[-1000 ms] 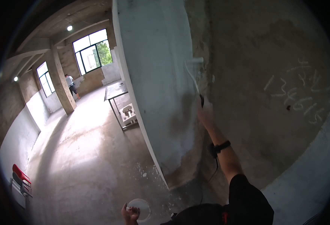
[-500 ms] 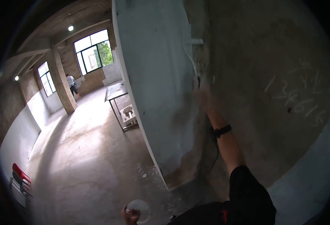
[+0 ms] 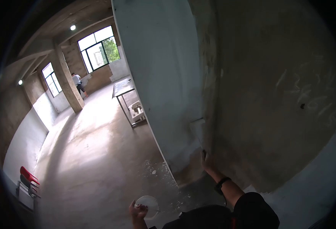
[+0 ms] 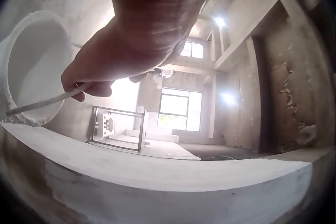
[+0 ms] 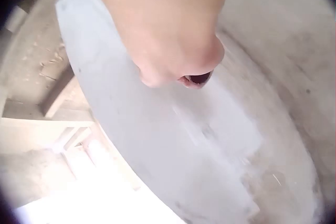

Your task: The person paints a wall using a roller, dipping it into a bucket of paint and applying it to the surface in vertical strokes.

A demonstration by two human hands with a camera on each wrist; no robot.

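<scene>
My right hand grips the dark handle of a paint roller with a thin bent frame. The roller lies against the pale-coated wall, low down near the inner corner. In the right wrist view the right hand is curled round the handle's dark end, and the roller head is hidden. Lower down, my left hand holds a white bucket by its handle. The left wrist view shows the fingers hooked round the pale bucket handle, with the bucket's white inner wall beside them.
A bare brown wall with chalk numbers adjoins on the right. To the left, a metal-framed table stands beyond the wall's edge. Red chair at far left, a pillar, and another person near the windows.
My right hand has gone up slightly, then down the wall with the roller, from high up to near the bottom. My left hand keeps holding the bucket. The view has shifted slightly.
</scene>
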